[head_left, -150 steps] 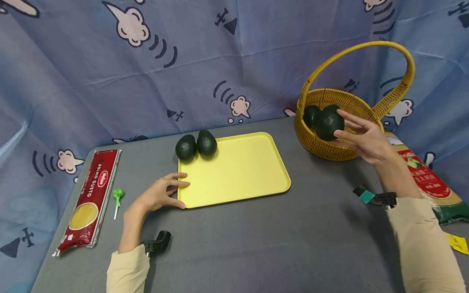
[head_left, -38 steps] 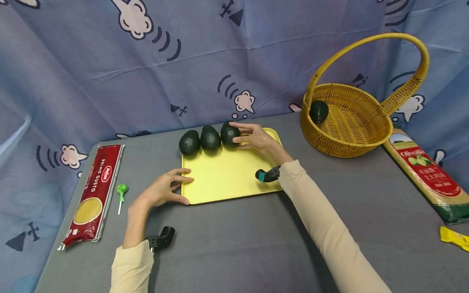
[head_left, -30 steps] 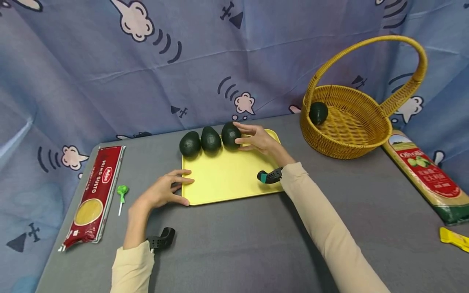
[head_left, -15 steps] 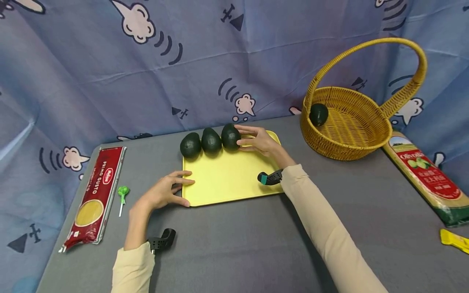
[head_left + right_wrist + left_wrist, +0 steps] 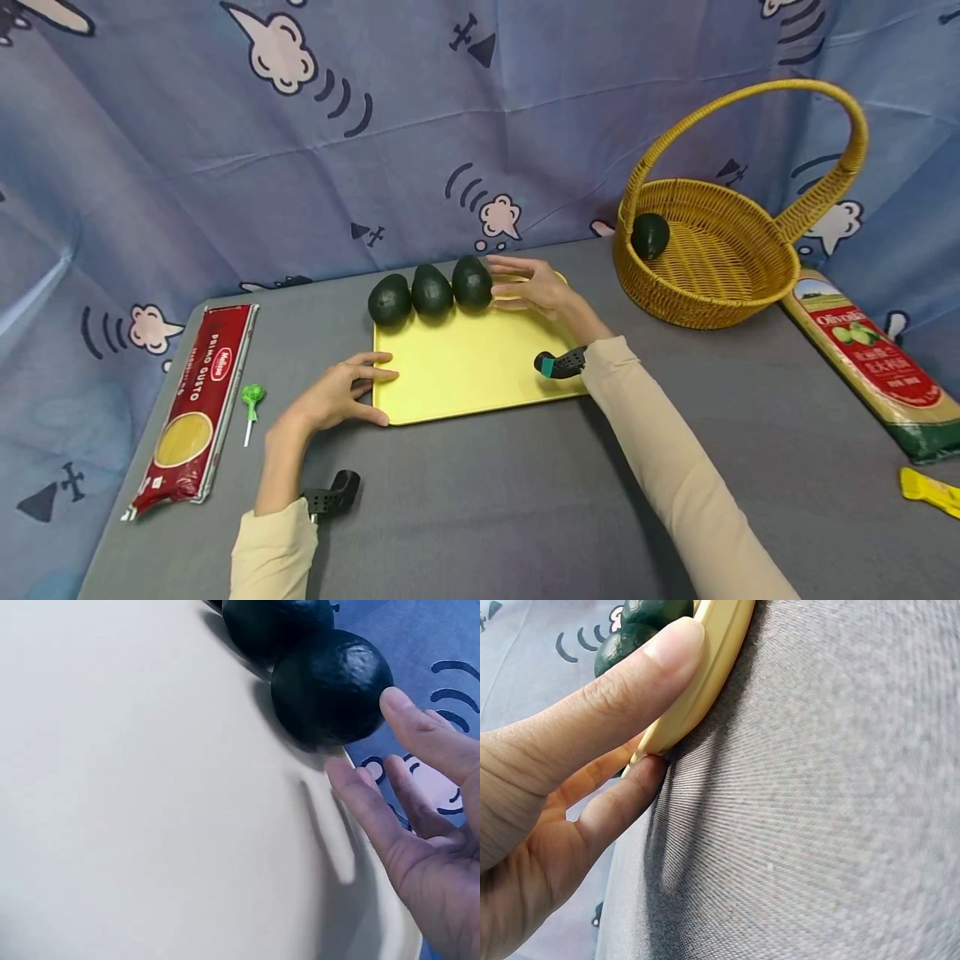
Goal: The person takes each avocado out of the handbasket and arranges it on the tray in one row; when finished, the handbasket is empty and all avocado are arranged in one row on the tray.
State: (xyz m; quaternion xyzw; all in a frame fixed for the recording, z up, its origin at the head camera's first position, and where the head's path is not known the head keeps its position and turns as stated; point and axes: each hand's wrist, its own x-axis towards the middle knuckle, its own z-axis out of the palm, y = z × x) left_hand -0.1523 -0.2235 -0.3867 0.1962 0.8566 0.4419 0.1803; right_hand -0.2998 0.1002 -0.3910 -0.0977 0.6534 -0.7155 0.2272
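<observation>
Three dark green avocados stand in a row along the back-left of a yellow tray (image 5: 480, 367): a left avocado (image 5: 390, 300), a middle avocado (image 5: 432, 292) and a right avocado (image 5: 472, 283). My left hand (image 5: 333, 396) holds the tray's front-left corner, thumb and fingers at the rim; the left wrist view shows the thumb (image 5: 649, 671) beside the rim. My right hand (image 5: 536, 287) is just right of the right avocado, fingers spread. In the right wrist view its fingertips (image 5: 397, 697) are close to the avocado (image 5: 330, 686), with nothing held; whether one still touches is hard to tell.
A wicker basket (image 5: 705, 308) with a tall handle stands at the back right, one avocado (image 5: 649, 236) inside. Right of it lies an Olivoila bag (image 5: 873, 358), with a yellow packet (image 5: 930, 490) nearer. At left lie a red pasta pack (image 5: 195, 408) and a green lollipop (image 5: 252, 396).
My right hand has brought an avocado from the basket to the tray, set it right of the other two, and now loosened its fingers and drawn slightly right. The left hand stays at the tray.
</observation>
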